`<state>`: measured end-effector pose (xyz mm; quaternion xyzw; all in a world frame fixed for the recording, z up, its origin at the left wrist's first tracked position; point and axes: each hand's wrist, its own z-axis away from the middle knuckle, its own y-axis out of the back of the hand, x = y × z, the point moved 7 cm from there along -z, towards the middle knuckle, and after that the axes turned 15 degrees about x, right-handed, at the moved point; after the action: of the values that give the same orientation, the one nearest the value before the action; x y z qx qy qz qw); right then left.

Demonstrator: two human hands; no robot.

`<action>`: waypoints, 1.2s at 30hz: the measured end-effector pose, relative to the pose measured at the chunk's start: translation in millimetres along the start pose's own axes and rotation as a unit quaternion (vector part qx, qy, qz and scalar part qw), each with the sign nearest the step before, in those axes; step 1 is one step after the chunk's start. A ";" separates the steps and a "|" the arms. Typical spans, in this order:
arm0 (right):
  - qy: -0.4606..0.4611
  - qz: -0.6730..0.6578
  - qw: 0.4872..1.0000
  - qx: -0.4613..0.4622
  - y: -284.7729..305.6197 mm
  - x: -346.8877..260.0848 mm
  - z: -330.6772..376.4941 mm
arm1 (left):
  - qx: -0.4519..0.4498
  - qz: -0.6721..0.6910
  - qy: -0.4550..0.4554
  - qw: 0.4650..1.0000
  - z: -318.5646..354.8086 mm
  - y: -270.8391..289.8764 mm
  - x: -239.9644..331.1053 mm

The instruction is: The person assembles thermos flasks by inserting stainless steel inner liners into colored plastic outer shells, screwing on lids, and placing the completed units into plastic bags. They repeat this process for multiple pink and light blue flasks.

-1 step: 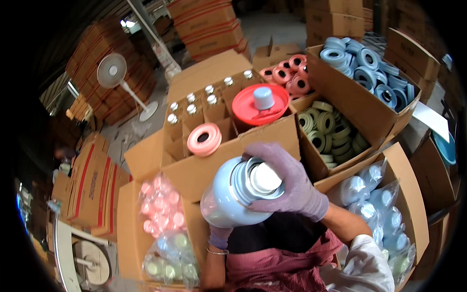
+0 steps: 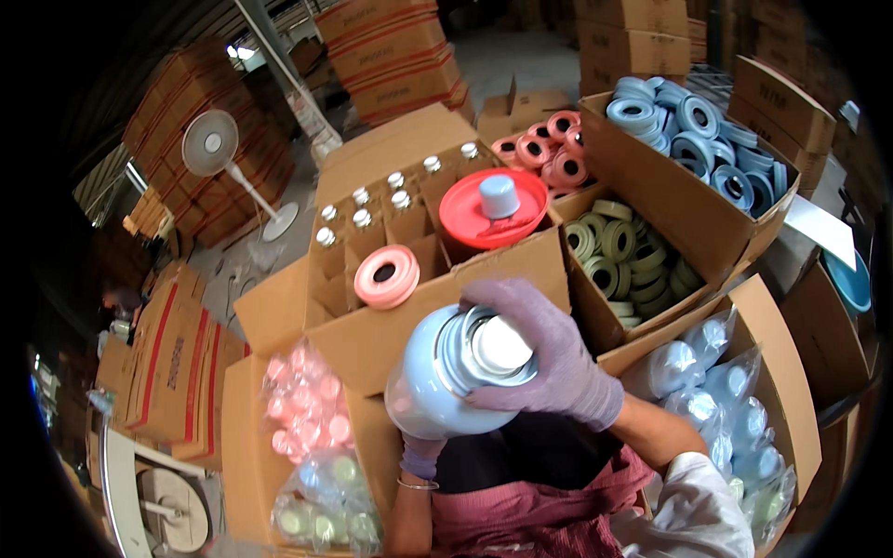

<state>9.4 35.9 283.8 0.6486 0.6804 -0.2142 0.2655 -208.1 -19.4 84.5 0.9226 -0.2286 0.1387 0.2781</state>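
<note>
I hold a pale blue spray can [image 2: 428, 391] tilted in front of my chest. My left hand [image 2: 421, 456], in a purple glove, grips it from below. My right hand [image 2: 549, 358], also gloved, is closed over the can's top by the white nozzle [image 2: 500, 346]. Just beyond stands an open carton with dividers [image 2: 372, 335] holding several silver-topped cans [image 2: 358, 219]. A pink ring [image 2: 386, 276] rests on its dividers, and a red lid with a pale blue cap [image 2: 493, 209] sits in the carton.
Open cartons hold pink rings [image 2: 549, 149], blue rings [image 2: 688, 130] and green rings [image 2: 623, 251]. Bags of blue caps [image 2: 716, 400] lie at the right, bags of pink caps [image 2: 302, 400] and green caps [image 2: 326, 507] at the left. A standing fan [image 2: 212, 144] and stacked cartons [image 2: 391, 46] are behind.
</note>
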 end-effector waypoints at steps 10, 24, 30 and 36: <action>-0.070 0.026 0.997 0.008 -25.8 56.3 -18.9 | -0.045 0.055 0.061 0.996 -7.3 -44.5 -23.3; -0.088 -0.096 0.991 0.028 18.2 83.3 41.9 | -0.246 0.167 0.243 0.923 -38.9 -29.5 -57.6; -0.336 -0.055 0.934 -0.105 11.1 79.4 197.8 | -0.433 0.283 0.428 0.741 -123.7 36.6 -21.7; 0.068 0.255 0.957 -0.119 121.3 108.8 80.0 | -0.590 0.098 -0.015 0.801 -103.7 -36.9 77.1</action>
<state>135.0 76.9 159.3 0.7776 0.5291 -0.0122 0.3394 -137.0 41.1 181.1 0.5547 -0.3600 -0.0107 0.7501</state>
